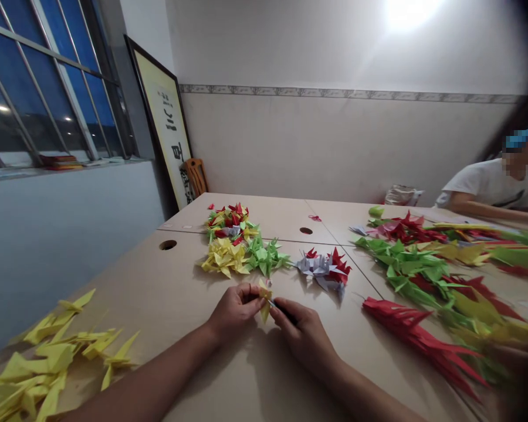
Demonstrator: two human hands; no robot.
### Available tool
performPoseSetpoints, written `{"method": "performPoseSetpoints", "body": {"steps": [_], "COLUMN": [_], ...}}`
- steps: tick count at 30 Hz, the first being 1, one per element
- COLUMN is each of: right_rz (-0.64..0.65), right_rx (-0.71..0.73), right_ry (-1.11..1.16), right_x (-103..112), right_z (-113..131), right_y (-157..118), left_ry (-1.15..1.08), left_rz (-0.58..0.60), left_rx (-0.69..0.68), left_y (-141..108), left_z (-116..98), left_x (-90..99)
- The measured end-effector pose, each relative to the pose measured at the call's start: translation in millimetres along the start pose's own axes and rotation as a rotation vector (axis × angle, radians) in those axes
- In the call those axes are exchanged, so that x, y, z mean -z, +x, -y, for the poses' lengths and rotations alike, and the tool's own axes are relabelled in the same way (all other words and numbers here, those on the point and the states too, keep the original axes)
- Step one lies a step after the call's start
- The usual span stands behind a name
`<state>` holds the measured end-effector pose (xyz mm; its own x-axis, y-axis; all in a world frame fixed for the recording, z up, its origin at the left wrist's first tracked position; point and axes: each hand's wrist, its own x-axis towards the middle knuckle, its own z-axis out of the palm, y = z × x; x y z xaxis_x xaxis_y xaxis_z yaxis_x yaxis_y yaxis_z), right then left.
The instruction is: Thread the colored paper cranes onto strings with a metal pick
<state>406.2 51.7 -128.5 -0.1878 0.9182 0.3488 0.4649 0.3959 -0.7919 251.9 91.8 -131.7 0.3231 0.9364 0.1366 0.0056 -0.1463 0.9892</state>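
Observation:
My left hand (238,305) pinches a small yellow origami crane (264,310) above the tabletop, between thumb and fingers. From the right, my right hand (305,331) grips a thin dark tool (286,309), its narrow tip touching or very close to the crane. My fingers hide most of the tool, so its exact kind is unclear. Beyond the hands lie heaps of folded paper: yellow pieces (224,258), green pieces (267,256), and a grey and red cluster (323,268). Loose yellow cranes (48,366) are scattered by my left forearm.
Red folded pieces (416,337) and green ones (405,264) cover the right side. A mixed heap (233,220) sits at the back left. The pale table (176,293) has round holes and seams. Another person in a white shirt (488,184) sits at the far right.

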Motion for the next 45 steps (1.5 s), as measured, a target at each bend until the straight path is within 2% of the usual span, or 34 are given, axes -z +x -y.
{"method": "performPoseSetpoints", "body": {"steps": [7, 14, 20, 23, 28, 31, 45], "right_rz": [-0.01, -0.019, -0.004, -0.014, -0.031, -0.01, 0.032], "right_rx": [-0.009, -0.001, -0.009, -0.002, -0.071, -0.096, -0.04], "right_ry": [-0.024, -0.077, -0.072, -0.051, -0.048, -0.085, -0.238], "right_x": [0, -1, -1, -1, -2, -3, -5], "right_z": [1, 0, 1, 1, -4, -11, -20], "right_y": [1, 0, 0, -1, -2, -1, -2], "left_ry": [0.084, 0.163, 0.083, -0.027, -0.235, -0.304, -0.264], "left_rz": [-0.006, -0.015, -0.056, -0.04, -0.149, -0.139, -0.076], "left_rx": [-0.079, -0.103, -0.061, -0.027, 0.076, 0.089, 0.119], "left_y": [-2, -3, -4, -3, -1, 0, -3], "left_z": [1, -1, -4, -3, 0, 0, 2], "left_x": [-1.6, -2.5, -3.9, -4.3, -2.6, -0.8, -3.2]}}
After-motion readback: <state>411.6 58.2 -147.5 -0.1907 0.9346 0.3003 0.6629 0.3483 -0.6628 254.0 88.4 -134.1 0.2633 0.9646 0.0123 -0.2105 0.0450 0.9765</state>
